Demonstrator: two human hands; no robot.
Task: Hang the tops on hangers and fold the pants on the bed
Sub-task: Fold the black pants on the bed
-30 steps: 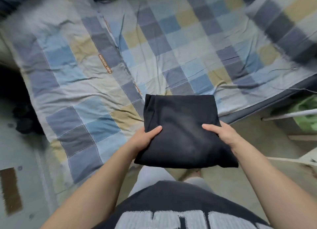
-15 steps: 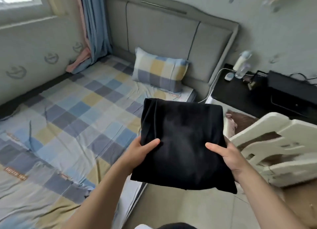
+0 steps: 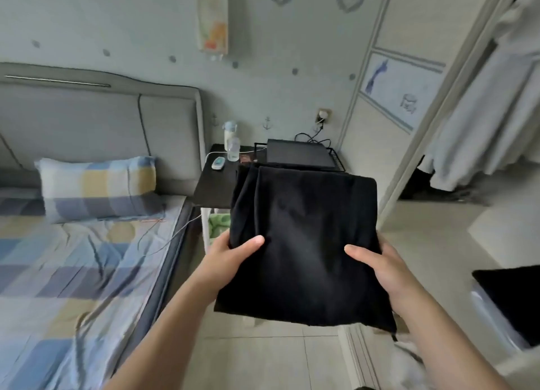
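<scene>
Folded black pants [image 3: 304, 243] form a flat rectangle held in the air in front of me, over the floor beside the bed [image 3: 73, 272]. My left hand [image 3: 230, 258] grips the pants' left edge, thumb on top and fingers hidden underneath. My right hand [image 3: 377, 267] grips the right edge the same way. The bed with its checked blue, grey and yellow sheet lies to the left, with no garment on the part I see.
A checked pillow [image 3: 99, 188] leans on the grey headboard. A black nightstand [image 3: 216, 188] behind the pants carries a bottle [image 3: 232, 139], a small device and a black box [image 3: 298, 155] with cables. Light curtains [image 3: 491, 120] hang at right; a dark-topped object [image 3: 511, 299] sits at lower right.
My view has swung from the bed sheet up and right to the nightstand and wall. Both hands keep the same hold on the folded pants, now carried off the bed over the floor.
</scene>
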